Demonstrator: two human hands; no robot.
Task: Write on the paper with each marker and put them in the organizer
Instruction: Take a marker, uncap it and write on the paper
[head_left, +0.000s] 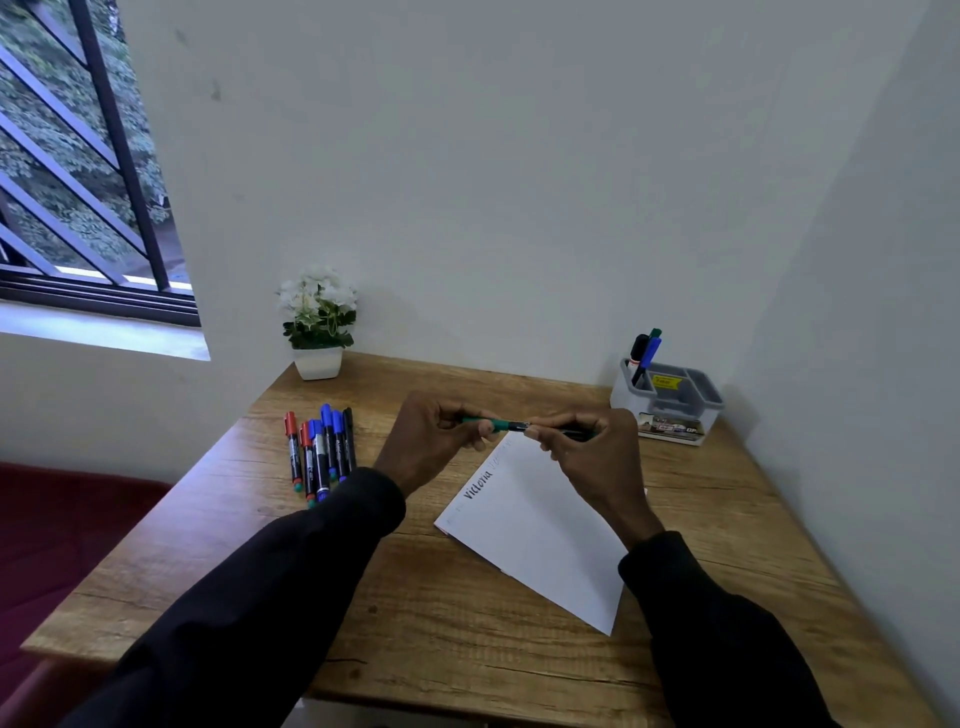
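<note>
A person in black sleeves is holding a green marker (540, 429) level above a wooden desk (727, 525), both hands meeting over the far end of a white sheet of paper (545, 525). The left hand (436, 441) is pinching the green cap (485, 423) between thumb and fingers, while the right hand (587, 457) is gripping the dark barrel; cap and barrel are lying end to end, and whether they are joined or just apart cannot be told. The paper is lying tilted beneath and toward the body from the hands, with the word "Victoria" written in dark ink along its edge just below the left hand. Left of the left hand, near its wrist, a cluster of markers (322, 452) with red, blue and black caps is lying side by side on the desk. Beyond the right hand, at the far right of the desk, a grey organizer (670, 405) is standing with a few markers (644, 353) upright in its back left compartment. Beyond the left hand, a small white pot of white flowers (318, 322) is sitting against the wall.
</note>
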